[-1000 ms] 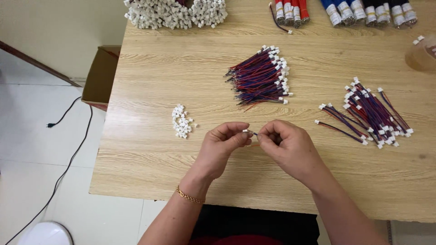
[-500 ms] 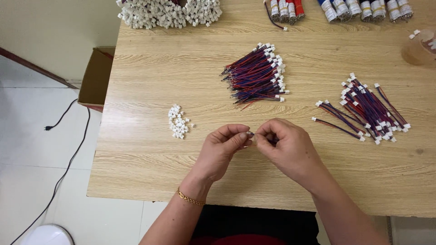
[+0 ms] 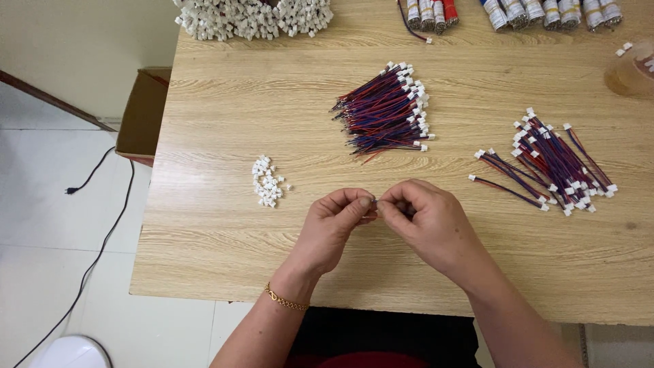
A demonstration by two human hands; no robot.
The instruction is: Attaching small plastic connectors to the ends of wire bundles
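Wire piece (image 3: 374, 204), very small and mostly hidden, sits between the two hands just above the near edge of the wooden table (image 3: 218, 232). Left hand (image 3: 334, 228) and right hand (image 3: 429, 221) meet at the fingertips, both pinching it tightly. Beside the left hand lies a small heap of loose white connectors (image 3: 267, 182). Further right, a spread pile of wires with connectors on both ends (image 3: 552, 163) looks finished. Behind, a bigger bundle (image 3: 385, 112) seems still waiting, so I judge much work is left.
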